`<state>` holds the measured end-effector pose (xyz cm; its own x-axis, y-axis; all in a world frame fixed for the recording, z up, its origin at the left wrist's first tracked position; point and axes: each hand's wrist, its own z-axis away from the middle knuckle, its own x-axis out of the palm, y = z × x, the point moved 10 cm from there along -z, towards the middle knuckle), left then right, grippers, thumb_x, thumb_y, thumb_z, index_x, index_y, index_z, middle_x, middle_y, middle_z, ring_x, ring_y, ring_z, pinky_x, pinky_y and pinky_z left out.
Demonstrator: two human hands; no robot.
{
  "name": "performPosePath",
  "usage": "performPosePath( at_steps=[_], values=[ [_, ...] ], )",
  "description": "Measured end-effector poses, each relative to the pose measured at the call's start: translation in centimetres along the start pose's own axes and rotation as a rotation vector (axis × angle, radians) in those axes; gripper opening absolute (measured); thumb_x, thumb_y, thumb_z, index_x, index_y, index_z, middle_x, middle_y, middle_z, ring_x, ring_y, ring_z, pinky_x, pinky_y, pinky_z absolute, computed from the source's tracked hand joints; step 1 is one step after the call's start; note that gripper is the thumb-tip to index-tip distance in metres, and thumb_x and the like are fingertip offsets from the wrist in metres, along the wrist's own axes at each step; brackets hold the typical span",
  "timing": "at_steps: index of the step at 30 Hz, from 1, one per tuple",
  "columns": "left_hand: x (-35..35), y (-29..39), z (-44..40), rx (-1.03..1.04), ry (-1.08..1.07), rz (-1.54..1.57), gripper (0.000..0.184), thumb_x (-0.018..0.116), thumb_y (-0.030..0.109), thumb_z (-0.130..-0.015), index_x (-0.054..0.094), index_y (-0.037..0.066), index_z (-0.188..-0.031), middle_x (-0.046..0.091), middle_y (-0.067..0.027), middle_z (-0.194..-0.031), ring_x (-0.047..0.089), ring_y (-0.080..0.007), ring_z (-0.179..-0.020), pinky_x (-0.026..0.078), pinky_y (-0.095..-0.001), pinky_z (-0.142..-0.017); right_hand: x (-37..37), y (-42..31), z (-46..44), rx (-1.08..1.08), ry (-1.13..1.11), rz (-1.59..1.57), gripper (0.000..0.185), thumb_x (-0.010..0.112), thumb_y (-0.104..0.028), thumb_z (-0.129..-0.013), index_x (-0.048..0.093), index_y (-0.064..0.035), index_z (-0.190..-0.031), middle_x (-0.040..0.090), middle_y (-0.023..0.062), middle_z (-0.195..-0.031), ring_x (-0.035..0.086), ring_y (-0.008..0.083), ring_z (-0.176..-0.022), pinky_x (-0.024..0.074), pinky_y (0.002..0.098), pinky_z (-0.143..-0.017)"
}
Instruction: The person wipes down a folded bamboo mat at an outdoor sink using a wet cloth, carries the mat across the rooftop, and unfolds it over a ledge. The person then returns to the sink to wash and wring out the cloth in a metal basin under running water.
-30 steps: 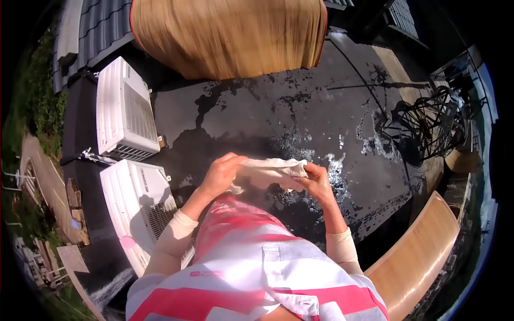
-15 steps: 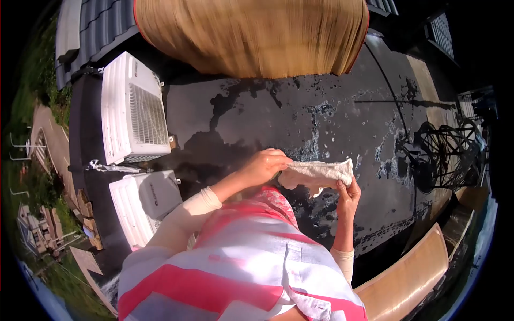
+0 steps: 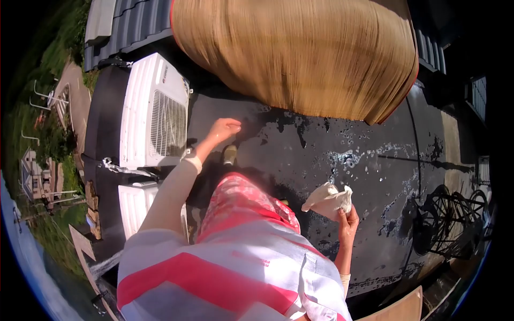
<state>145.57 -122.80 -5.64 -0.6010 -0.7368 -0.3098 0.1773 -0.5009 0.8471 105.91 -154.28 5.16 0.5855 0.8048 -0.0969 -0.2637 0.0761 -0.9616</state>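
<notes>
My right hand (image 3: 347, 224) grips one end of a white cloth (image 3: 327, 201), which is crumpled and folded over and hangs above the dark wet floor. My left hand (image 3: 225, 129) is away from the cloth, beside the upper outdoor air-conditioner unit (image 3: 168, 123). Its fingers are curled together, and nothing shows in them. Ahead of me, a large straw-coloured woven mat (image 3: 294, 59) with red edging hangs with its lower edge near the floor. One shoe (image 3: 229, 155) shows below my left hand.
A second white outdoor unit (image 3: 140, 206) stands on the left, partly behind my arm. Puddles and wet patches (image 3: 348, 158) spread over the dark floor (image 3: 385, 198). A black metal frame (image 3: 447, 224) is on the right. A tan curved panel (image 3: 401, 307) shows at bottom right.
My left hand has let go of the cloth and swung forward and left. The cloth now hangs folded from my right hand alone. The view has shifted, with the mat appearing nearer.
</notes>
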Motion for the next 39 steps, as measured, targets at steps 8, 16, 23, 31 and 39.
performPosePath(
  at_steps=[8, 16, 23, 31, 39],
  values=[
    [-31.5, -12.9, -27.2, -0.291, 0.397, 0.107, 0.016, 0.061, 0.01, -0.081, 0.063, 0.006, -0.096, 0.063, -0.0003, -0.076, 0.058, -0.008, -0.068, 0.044, -0.0205, -0.055, 11.2, 5.2, -7.2, 0.278, 0.085, 0.308, 0.023, 0.055, -0.004, -0.087, 0.057, 0.0036, -0.108, 0.061, -0.0003, -0.087, 0.05, 0.0054, -0.079, 0.0424, 0.0219, -0.068],
    [-42.0, -23.9, -51.6, -0.248, 0.379, 0.376, 0.061, 0.051, -0.006, -0.081, 0.031, 0.014, -0.135, 0.052, -0.0089, -0.118, 0.058, -0.0182, -0.096, 0.053, -0.0349, -0.074, 26.7, 6.5, -10.0, 0.55, -0.175, 0.836, 0.018, 0.064, -0.007, -0.078, 0.049, -0.0003, -0.071, 0.039, 0.0045, -0.053, 0.036, 0.0061, -0.054, 0.0356, 0.0272, -0.046],
    [-39.7, -24.6, -52.7, 0.114, -0.099, 0.276, 0.028, 0.056, -0.005, -0.079, 0.06, -0.003, -0.107, 0.063, -0.0079, -0.105, 0.057, -0.0161, -0.096, 0.046, -0.0285, -0.084, 36.2, 3.1, -14.3, 0.621, -0.163, 0.747, 0.012, 0.063, -0.005, -0.079, 0.052, 0.0005, -0.079, 0.041, 0.0077, -0.06, 0.039, 0.008, -0.061, 0.0404, 0.0271, -0.054],
    [-32.4, -16.3, -37.8, 0.205, -0.129, -0.585, 0.033, 0.067, 0.032, -0.077, 0.066, -0.001, -0.084, 0.064, -0.0216, -0.085, 0.06, -0.0384, -0.083, 0.047, -0.0422, -0.073, 38.4, 4.3, -15.0, 0.574, -0.073, 0.551, 0.009, 0.062, -0.003, -0.081, 0.054, -0.0003, -0.08, 0.052, -0.0045, -0.067, 0.042, 0.0017, -0.073, 0.0415, 0.0223, -0.06],
    [-15.1, -1.3, -34.9, 0.297, 0.033, -0.332, 0.034, 0.062, 0.039, -0.081, 0.058, 0.005, -0.08, 0.062, -0.0166, -0.079, 0.06, -0.035, -0.078, 0.047, -0.0444, -0.068, 34.6, 4.5, -15.2, 0.47, -0.169, 0.804, 0.012, 0.064, -0.006, -0.08, 0.056, 0.0018, -0.084, 0.051, 0.0007, -0.063, 0.042, 0.0035, -0.07, 0.0415, 0.0239, -0.057]
  ],
)
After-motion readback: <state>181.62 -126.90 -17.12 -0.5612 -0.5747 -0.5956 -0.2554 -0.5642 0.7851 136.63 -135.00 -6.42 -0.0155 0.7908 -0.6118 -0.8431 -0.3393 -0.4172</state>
